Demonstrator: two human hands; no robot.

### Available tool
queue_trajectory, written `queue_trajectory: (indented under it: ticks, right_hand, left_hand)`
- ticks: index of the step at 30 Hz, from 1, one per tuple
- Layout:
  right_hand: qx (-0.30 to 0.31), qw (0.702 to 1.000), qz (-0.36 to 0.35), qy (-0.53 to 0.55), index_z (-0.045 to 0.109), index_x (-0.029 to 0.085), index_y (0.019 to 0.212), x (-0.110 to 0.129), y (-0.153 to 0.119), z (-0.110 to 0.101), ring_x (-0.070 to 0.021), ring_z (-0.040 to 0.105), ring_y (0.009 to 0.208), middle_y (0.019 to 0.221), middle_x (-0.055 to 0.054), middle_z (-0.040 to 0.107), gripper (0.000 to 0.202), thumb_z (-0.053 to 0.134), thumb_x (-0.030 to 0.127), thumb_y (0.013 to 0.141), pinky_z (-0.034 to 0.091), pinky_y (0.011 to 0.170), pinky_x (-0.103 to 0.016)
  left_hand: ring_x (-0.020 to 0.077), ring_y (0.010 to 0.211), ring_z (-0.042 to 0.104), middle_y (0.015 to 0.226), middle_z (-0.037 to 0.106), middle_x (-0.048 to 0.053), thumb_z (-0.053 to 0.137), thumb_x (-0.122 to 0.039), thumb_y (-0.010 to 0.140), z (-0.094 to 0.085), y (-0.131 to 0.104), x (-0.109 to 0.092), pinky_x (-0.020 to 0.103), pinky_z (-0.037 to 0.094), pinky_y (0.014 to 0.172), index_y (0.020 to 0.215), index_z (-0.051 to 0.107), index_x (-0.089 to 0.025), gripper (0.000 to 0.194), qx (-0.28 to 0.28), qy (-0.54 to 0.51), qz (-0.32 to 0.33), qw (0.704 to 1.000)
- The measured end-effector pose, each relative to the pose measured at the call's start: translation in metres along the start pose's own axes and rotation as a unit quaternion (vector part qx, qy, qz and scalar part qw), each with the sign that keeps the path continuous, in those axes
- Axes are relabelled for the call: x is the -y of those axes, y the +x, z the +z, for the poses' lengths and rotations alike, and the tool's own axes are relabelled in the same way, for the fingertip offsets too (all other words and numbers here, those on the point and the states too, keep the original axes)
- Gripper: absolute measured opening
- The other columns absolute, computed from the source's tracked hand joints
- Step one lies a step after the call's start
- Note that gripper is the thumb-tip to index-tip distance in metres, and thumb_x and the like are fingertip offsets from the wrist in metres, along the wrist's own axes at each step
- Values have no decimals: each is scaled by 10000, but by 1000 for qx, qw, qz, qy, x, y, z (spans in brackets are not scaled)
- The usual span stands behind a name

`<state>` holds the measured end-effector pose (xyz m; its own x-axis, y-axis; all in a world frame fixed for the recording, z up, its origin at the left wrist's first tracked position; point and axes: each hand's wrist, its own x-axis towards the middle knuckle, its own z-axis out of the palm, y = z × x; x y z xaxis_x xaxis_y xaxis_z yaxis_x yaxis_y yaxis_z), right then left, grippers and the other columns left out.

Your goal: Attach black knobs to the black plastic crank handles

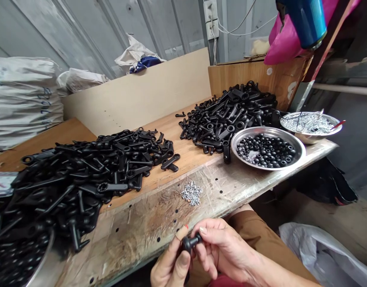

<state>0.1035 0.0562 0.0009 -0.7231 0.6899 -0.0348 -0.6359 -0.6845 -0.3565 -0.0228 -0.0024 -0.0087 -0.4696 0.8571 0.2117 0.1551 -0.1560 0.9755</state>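
Both hands are closed on one black knobbed part (187,244) in front of the near edge of the workbench (231,179): the left hand (171,263) grips its round end, the right hand (222,247) pinches its narrow end between thumb and fingers. Beyond them, a small heap of silver pins (192,193) lies on the worn bench surface. Large piles of black levers are noted at left (90,167) and at right (234,113). Beside the right pile stands a metal bowl of black balls (236,153), next to a smaller bowl of silver pieces (335,129).
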Motion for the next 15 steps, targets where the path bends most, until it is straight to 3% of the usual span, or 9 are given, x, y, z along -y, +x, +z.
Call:
queue_trajectory:
  ticks: [5, 10, 15]
  right_hand:
    - [-20, 1000, 1, -21, 629, 65, 716, -1, 1, -4, -84, 519, 334, 494, -43, 618, 338, 769, 371, 677, 384, 265, -114]
    - [-41, 999, -6, -35, 634, 58, 680, -3, -1, -5, -79, 488, 310, 459, -43, 598, 346, 791, 364, 642, 358, 253, -118]
    - [-68, 996, -19, -53, 628, 65, 658, -7, -5, -1, -73, 462, 298, 429, -35, 574, 367, 783, 397, 646, 322, 250, -117]
  left_hand:
    - [247, 793, 709, 921, 752, 47, 643, -477, 765, -3, 2, 3, 355, 589, 733, 984, 725, -237, 336, 29, 68, 131, 989]
    - [177, 735, 702, 929, 749, -27, 643, -417, 793, 2, 4, -1, 275, 574, 702, 1089, 666, -347, 305, 43, 77, 233, 969]
    - [176, 708, 682, 868, 743, 21, 572, -361, 859, 5, 7, -4, 273, 566, 632, 1201, 605, -313, 348, 71, 123, 325, 935]
